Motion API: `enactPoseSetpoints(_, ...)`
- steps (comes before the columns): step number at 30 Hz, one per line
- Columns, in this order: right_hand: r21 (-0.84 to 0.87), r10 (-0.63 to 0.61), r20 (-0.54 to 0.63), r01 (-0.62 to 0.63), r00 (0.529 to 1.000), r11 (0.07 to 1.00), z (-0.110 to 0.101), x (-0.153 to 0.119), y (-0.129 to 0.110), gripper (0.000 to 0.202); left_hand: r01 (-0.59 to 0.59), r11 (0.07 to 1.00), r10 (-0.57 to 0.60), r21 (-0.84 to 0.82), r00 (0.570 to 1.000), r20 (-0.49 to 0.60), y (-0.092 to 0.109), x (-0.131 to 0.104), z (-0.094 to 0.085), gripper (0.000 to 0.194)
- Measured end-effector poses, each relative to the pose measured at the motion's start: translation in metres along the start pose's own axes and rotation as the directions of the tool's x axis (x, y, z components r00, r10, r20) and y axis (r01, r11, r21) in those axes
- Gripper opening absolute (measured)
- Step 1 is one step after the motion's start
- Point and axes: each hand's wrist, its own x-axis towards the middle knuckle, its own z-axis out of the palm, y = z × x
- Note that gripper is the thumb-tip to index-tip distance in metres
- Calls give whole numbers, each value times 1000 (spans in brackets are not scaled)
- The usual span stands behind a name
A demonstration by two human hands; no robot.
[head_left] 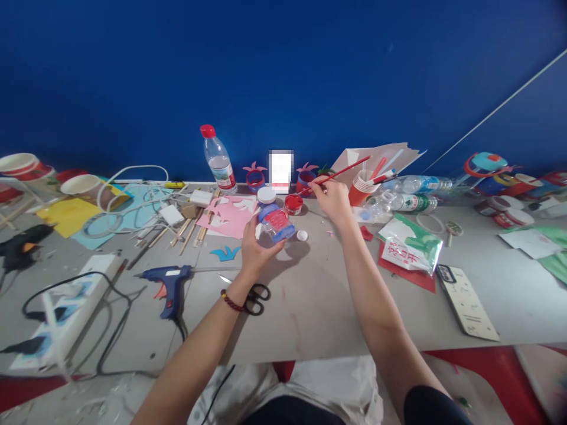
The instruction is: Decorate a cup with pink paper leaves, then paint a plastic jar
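My left hand (257, 245) is closed around a clear plastic cup (277, 223), which looks like a cut bottle piece, painted with blue bands and a red middle. It is tilted above the table. My right hand (330, 198) pinches a thin red paintbrush (345, 169), its tip down at an open jar of red paint (293, 205). Behind the cup sits a round white lid (266, 195), and a small white cap (302, 235) lies to its right. Black-handled scissors (257, 299) lie partly under my left wrist.
A blue glue gun (170, 283) and a power strip (66, 313) with cables lie left. A bottle (219, 162) stands behind, near two small painted cups. Orange paper cups (361, 190) holding pens, plastic bottles (414, 202) and a phone (467, 302) are right.
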Motion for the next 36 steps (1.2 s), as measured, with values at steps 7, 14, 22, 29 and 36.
enactPoseSetpoints(7, -52, 29, 75, -25, 997, 998, 14, 2, 8, 27, -26, 1000, 26, 1, 999, 36, 3, -1, 0, 84)
enactPoseSetpoints(14, -110, 62, 117, -49, 991, 993, 15, 1, 2, 28, -31, 1000, 31, 0, 999, 39, 5, -1, -1, 83)
enactPoseSetpoints(22, -94, 57, 79, -49, 995, 994, 20, 1, 10, 27, -37, 999, 36, 19, 998, 54, 3, 0, -2, 85)
enactPoseSetpoints(29, -77, 53, 79, -47, 995, 996, 19, 1, 8, 29, -39, 999, 37, 23, 997, 62, 3, 0, -2, 86)
enactPoseSetpoints(36, -99, 47, 87, -38, 995, 994, 25, 0, 13, 28, -42, 999, 40, 21, 997, 61, 5, 1, -2, 86)
